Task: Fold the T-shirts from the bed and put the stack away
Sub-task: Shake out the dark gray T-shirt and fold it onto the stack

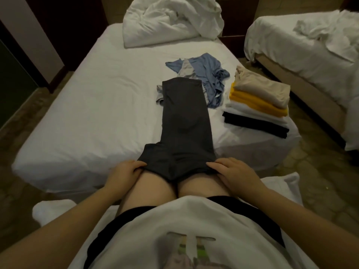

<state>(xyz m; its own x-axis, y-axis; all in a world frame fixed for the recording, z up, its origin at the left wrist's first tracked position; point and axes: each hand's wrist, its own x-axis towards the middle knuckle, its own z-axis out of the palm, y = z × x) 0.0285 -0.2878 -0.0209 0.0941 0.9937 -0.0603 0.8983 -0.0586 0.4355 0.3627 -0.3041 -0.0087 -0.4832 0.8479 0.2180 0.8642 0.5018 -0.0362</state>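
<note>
Fingers (138,164) of left hand (124,172) and right hand (234,171) curl onto dark T-shirt (182,121).

The near end of the long folded dark grey T-shirt (184,121) drops over my knees. My left hand (124,172) and right hand (235,174) grip its corners, thumbs tucked out of sight beneath the cloth. A crumpled light grey T-shirt (186,71) is mostly buried under it and under the rumpled blue T-shirt (209,74) (its small white label (217,96) is too tiny to read). In the folded stack of shirts (258,105) I cannot count the white layers. The crumpled white duvet (171,20) is cut by the top edge, the second white-sheeted bed (303,47) by the right edge.
</note>
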